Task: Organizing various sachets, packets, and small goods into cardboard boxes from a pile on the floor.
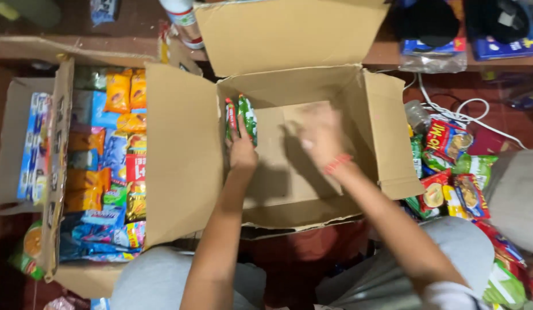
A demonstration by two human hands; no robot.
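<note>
Kneeling over an open brown cardboard box point(312, 172) on the dark red floor point(301, 252), we stand the first goods against its far left corner. Our left hand point(242, 150) presses two slim snack packets, one red and one green point(241, 117), upright against the box's inner wall, fingers grasping them from below. Our right hand point(319, 135) hovers blurred over the bare cardboard bottom, a red band point(338, 164) at the wrist; we cannot tell whether its grip is clenched or released, and nothing shows in it.

By our reckoning, the filling has barely begun: apart from those two packets in the corner, the box's bottom shows only brown cardboard. Much appears left to go in. A loose heap of red, green and yellow snack bags point(450, 172) lies on the floor just beside the box's right flap, with a white cable point(467, 112) looping behind it.

To our left, a second cardboard carton point(31, 189) sits already crammed with rows of orange, blue and yellow packets point(105, 166), its flap touching the flap of the box we are filling. That one looks finished; ours is at its start.
</note>
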